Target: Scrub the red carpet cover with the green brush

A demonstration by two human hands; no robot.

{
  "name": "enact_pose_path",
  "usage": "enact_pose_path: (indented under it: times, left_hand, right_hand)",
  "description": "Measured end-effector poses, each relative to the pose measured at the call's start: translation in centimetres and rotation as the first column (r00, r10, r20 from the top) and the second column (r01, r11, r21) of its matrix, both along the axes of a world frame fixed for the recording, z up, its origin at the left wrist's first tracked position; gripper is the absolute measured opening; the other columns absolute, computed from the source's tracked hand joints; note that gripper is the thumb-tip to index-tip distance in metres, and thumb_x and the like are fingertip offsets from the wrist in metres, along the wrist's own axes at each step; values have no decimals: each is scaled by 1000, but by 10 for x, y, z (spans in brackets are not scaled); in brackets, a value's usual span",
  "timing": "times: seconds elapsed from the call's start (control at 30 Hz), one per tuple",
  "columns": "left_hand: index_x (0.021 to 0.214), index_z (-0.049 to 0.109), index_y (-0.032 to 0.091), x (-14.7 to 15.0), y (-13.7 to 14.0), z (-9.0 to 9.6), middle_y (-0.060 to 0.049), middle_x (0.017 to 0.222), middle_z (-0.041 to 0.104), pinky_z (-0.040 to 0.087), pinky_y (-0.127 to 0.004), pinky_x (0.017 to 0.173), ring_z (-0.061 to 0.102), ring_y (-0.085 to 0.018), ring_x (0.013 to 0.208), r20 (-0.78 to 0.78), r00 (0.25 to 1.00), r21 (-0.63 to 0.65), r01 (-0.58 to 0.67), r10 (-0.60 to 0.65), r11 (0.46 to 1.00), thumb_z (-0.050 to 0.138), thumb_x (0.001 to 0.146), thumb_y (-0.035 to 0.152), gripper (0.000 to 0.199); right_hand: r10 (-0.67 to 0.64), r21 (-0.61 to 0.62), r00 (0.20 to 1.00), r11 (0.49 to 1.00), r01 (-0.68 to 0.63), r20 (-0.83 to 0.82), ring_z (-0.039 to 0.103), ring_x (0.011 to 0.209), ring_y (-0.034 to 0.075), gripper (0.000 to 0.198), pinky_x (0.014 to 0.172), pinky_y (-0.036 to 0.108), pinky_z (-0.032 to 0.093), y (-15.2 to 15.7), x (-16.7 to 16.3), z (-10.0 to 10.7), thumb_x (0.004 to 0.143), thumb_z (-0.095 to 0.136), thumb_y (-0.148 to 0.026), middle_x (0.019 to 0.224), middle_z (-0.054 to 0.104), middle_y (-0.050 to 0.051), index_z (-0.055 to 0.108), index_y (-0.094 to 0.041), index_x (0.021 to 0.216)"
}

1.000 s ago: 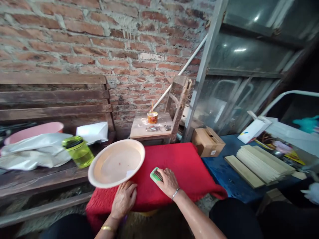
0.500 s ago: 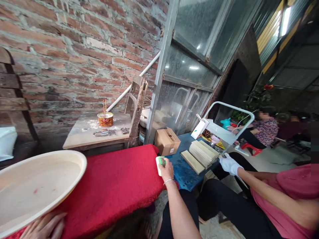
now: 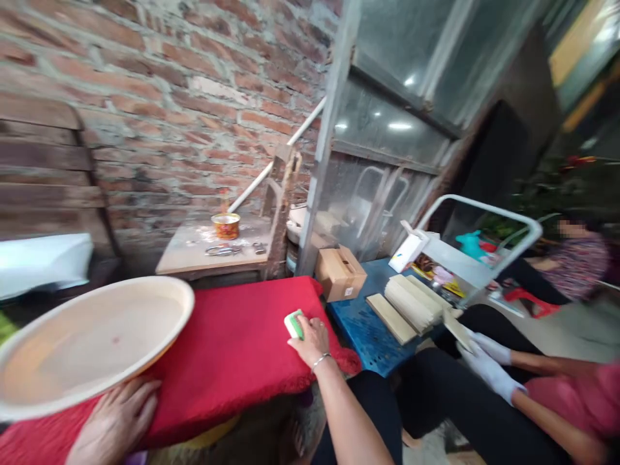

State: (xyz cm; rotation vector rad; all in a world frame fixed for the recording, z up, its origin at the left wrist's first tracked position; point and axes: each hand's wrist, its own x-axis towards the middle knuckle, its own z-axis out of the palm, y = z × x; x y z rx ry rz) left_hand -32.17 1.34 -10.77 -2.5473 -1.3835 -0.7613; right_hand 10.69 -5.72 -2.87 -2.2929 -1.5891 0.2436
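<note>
My right hand (image 3: pixel 311 341) grips a small green-and-white block (image 3: pixel 294 324) whose exact kind I cannot make out. Beneath the block lies a red fuzzy cloth (image 3: pixel 237 336) draped over a table; whether they touch is unclear. At lower left, my left hand (image 3: pixel 116 416) rests palm down on the cloth, fingers stretched out and holding nothing visible. Right beside those fingers is the near rim of a wide cream basin (image 3: pixel 186 310), which hides part of the cloth.
A blue table (image 3: pixel 349 323) holds a cardboard box (image 3: pixel 341 274) and stacked pale strips (image 3: pixel 414 302). A co-worker's white-gloved hands (image 3: pixel 491 365) hold one strip at right. Behind, a wooden stool (image 3: pixel 188 258) bears a tin (image 3: pixel 226 227) and metal tools.
My right hand has moved left with the block, from the cloth's right edge to over the red cloth. The view has turned left. The co-worker's gloved hands now hold a strip away from the stack.
</note>
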Motion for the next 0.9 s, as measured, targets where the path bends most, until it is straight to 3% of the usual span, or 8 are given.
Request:
enact_pose_path:
  times: [0.1,0.27,0.47,0.67,0.73,0.8,0.9]
  left_hand:
    - [91,74,24,8,-14,15,-5,93,76,54,-36,86,71,-23,90,25,1000,67,-9,7,998,44,92,31,31]
    - [96,72,21,23,-24,31,-8,93,72,53,-38,86,67,-23,89,18,999,24,-51,50,998,45,93,19,27]
    - [97,71,21,28,-30,35,-8,94,68,52,-41,89,63,-24,93,27,996,-55,-84,86,995,48,91,13,26]
    - [97,70,21,32,-32,37,-8,95,67,51,-42,92,62,-24,95,24,996,-81,-86,88,993,49,88,9,26]
    - [97,70,21,32,-32,37,-7,95,67,51,-43,91,62,-24,95,19,996,-81,-88,90,993,50,88,9,25]
    - [97,69,21,32,-32,35,-7,95,67,51,-43,89,63,-25,94,21,996,-72,-87,89,994,50,89,9,25]
    - [99,69,22,31,-32,32,-7,97,67,51,-42,88,64,-25,94,40,996,-38,-82,83,996,51,88,9,25]
  right_hand:
    - [46,20,996,999,-48,73,63,103,31,63,89,42,45,-2,2,-7,75,77,-34,111,67,11,58,-32,135]
    - [46,27,985,998,-51,167,65,87,26,57,80,35,46,10,10,-17,74,76,-34,93,65,6,60,-28,128]
    - [50,-2,995,999,-50,84,65,86,26,64,83,36,47,22,18,-21,71,73,-38,89,63,5,58,-25,133]
    - [38,20,997,999,-37,-60,66,88,28,63,82,39,50,32,21,-28,79,61,-45,90,68,7,55,-22,137]
    - [63,88,995,995,-55,-83,67,93,29,58,85,40,51,37,7,-24,82,57,-47,99,70,10,57,-22,134]
    - [180,187,980,969,-161,-89,66,100,28,52,89,40,51,43,-23,-17,85,55,-45,110,70,10,57,-23,133]
    - [429,266,903,874,-407,-28,64,107,25,45,94,39,50,53,-85,-10,89,54,-33,120,68,8,57,-26,134]
